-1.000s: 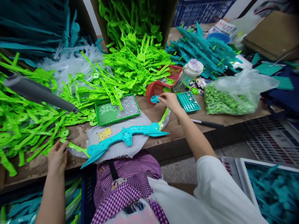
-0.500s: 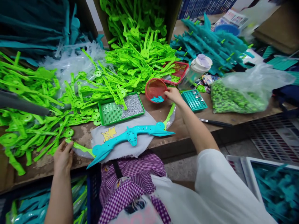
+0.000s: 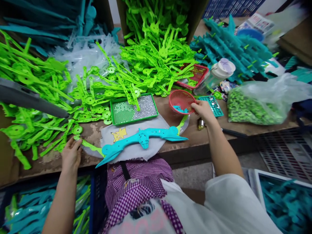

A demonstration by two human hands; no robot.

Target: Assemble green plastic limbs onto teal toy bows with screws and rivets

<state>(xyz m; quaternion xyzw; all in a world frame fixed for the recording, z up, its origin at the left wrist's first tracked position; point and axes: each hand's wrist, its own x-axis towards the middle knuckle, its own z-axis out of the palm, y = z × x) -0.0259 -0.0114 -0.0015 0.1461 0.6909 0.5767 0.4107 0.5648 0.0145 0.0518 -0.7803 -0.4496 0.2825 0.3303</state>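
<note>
A teal toy bow [image 3: 131, 139] with an animal-head piece at its middle and lime green limbs at both ends lies across a grey cloth [image 3: 156, 143] at the table's front edge. At its left end, my left hand [image 3: 71, 152] has its fingers closed round the tip of the green limb [image 3: 91, 146]. With its thumb and fingers, my right hand [image 3: 203, 111] grips the rim of a small red basket [image 3: 175, 95]. Small teal pieces [image 3: 180, 109] lie in that basket. A green tray [image 3: 122, 123] of small silvery parts stands behind the bow.
Lime green parts [image 3: 156, 61] are heaped along the back and left. A grey tool [image 3: 31, 99] juts in from the left. To the right are a bottle [image 3: 219, 73], a teal tray [image 3: 217, 110], a black-handled tool [image 3: 234, 132] and a bag of green pieces [image 3: 253, 104]. Filled crates flank me below.
My right hand has drawn the red basket to the right and a little towards me. My left hand stays at the bow's left tip. The whole view has shifted slightly.
</note>
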